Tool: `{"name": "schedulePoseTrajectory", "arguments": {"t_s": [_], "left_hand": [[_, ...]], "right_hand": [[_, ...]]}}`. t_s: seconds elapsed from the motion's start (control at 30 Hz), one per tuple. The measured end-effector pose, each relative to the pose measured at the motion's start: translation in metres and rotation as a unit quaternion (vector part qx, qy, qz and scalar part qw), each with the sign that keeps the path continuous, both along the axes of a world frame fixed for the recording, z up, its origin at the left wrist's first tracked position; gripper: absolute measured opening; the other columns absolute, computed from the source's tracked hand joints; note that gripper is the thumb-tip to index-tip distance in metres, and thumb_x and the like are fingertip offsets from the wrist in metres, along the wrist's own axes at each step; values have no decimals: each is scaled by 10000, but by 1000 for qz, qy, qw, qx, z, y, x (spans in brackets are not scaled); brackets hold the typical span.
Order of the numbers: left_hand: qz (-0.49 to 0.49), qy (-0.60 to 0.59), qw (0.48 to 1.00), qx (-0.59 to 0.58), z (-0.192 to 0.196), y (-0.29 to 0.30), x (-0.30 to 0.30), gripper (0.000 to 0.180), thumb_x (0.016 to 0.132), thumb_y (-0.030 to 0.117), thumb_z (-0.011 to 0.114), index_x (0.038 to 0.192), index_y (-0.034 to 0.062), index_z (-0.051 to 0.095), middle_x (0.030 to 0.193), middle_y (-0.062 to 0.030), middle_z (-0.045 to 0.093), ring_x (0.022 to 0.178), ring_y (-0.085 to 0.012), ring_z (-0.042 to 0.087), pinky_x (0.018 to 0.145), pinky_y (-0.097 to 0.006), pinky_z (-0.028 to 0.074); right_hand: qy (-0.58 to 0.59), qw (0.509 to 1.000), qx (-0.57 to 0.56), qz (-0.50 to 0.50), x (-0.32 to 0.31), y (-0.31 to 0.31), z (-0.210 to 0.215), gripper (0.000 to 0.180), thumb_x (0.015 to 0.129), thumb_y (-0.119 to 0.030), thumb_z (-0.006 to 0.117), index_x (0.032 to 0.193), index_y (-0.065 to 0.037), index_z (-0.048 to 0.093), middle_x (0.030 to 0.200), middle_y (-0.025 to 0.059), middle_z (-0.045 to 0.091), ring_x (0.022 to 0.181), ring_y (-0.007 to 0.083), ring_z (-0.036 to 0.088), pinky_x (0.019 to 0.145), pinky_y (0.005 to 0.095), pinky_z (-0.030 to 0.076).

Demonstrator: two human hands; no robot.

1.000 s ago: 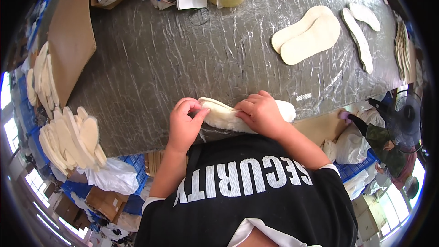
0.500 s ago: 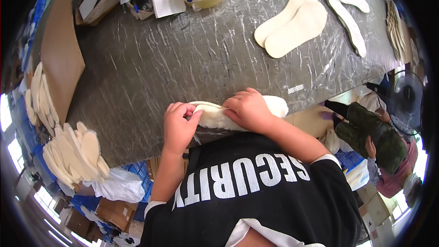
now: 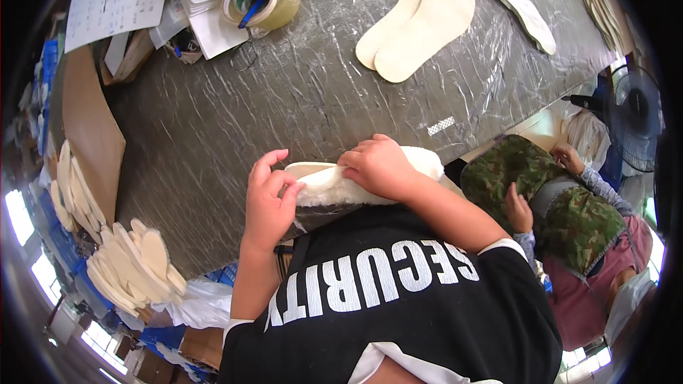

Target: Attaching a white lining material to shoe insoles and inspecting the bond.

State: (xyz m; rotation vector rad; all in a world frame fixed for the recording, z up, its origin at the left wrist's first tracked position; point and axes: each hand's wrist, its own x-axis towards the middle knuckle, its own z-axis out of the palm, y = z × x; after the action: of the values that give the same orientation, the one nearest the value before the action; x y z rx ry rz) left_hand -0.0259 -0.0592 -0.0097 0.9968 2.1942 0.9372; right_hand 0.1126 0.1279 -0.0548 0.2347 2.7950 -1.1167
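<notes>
One fleecy insole point(image 3: 370, 181) is held at the table point(image 3: 235, 121) edge: pinched by the left hand point(image 3: 269, 203), pressed under the closed right hand point(image 3: 380, 167). Two flat insoles point(image 3: 420, 21) lie beyond. Since earlier, a seated person point(image 3: 562, 220) has come nearer.

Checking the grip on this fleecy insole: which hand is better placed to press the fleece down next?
Probably the right hand: it lies flat on top of the insole, covering its middle. The left hand only pinches the end with its fingertips.
</notes>
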Motion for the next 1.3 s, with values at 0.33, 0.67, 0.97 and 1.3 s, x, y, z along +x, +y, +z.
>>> {"name": "schedulePoseTrajectory", "arguments": {"t_s": [0.33, 0.67, 0.97, 1.3], "left_hand": [[52, -168, 984, 37, -8, 15, 8, 54, 815, -19, 646, 809, -8, 594, 1064, -124, 664, 985, -190, 605, 877, -309, 465], [39, -136, 988, 64, 5, 36, 21, 64, 797, -16, 669, 793, -20, 605, 949, -119, 687, 860, -184, 632, 795, -291, 489], [26, -136, 988, 64, 9, 43, 21, 59, 788, -19, 676, 792, -20, 617, 958, -119, 688, 870, -188, 638, 788, -297, 496], [6, -159, 986, 47, 24, 56, 27, 50, 776, -36, 675, 794, -18, 632, 1000, -128, 676, 905, -182, 629, 806, -297, 488]], "right_hand": [[17, 998, -57, -7, 28, 18, 13, 221, 788, -288, 705, 931, -122, 678, 804, 36, 669, 814, 223, 641, 762, 379, 420], [89, 992, -60, -65, 30, 14, 20, 294, 765, -360, 727, 916, -115, 667, 791, 33, 667, 783, 217, 637, 723, 353, 415], [89, 992, -53, -76, 30, 13, 20, 178, 772, -270, 708, 824, -107, 660, 768, 40, 665, 774, 216, 642, 705, 359, 416], [118, 984, -90, -95, 32, 19, 35, 179, 742, -229, 734, 835, -105, 644, 783, 35, 651, 780, 234, 631, 712, 367, 418]]}}
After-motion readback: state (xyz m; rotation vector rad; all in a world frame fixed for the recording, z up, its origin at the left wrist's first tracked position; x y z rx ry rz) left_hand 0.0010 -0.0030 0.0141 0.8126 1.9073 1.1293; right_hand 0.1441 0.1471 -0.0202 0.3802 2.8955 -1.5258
